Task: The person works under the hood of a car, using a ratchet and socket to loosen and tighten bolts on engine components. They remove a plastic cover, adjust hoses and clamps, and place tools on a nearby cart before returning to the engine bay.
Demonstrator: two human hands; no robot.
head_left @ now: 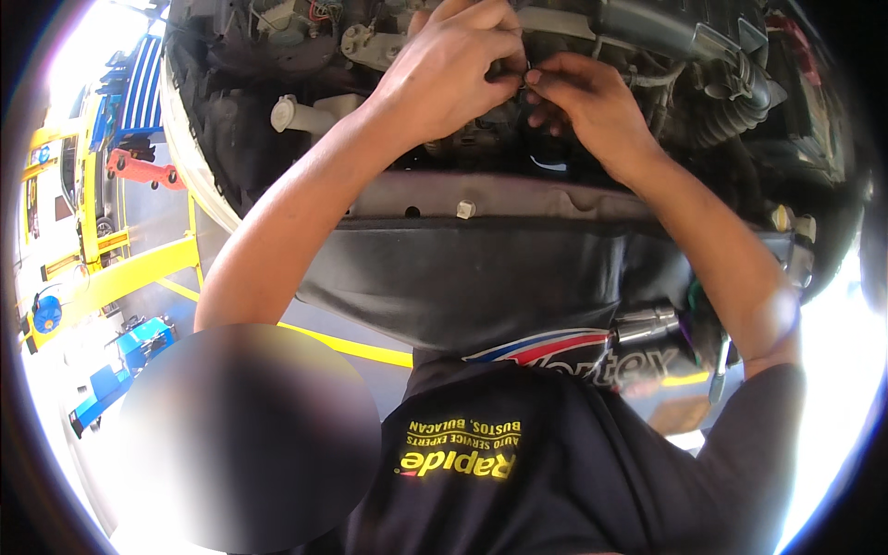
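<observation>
Both hands meet over the engine bay of a car, close together near the top of the head view. My left hand (458, 74) is closed, its fingers curled and the thumb pressed toward the index finger. Just right of it, my right hand (587, 97) pinches with thumb and forefinger, the other fingers curled below. Something thin and small shows between the fingertips, too small to name. Beneath the hands lie dark engine parts, partly hidden by them. A metal bracket (370, 44) sits left of my left hand, and a thin hose (652, 79) runs right of my right hand.
A pale filler neck (289, 114) stands at left, a black ribbed air hose (740, 120) at right. The metal crossmember (536, 197) and a black cover (462, 277) lie below my forearms. A shiny cylindrical tool (646, 324) is near my right arm. A yellow lift (139, 277) stands far left.
</observation>
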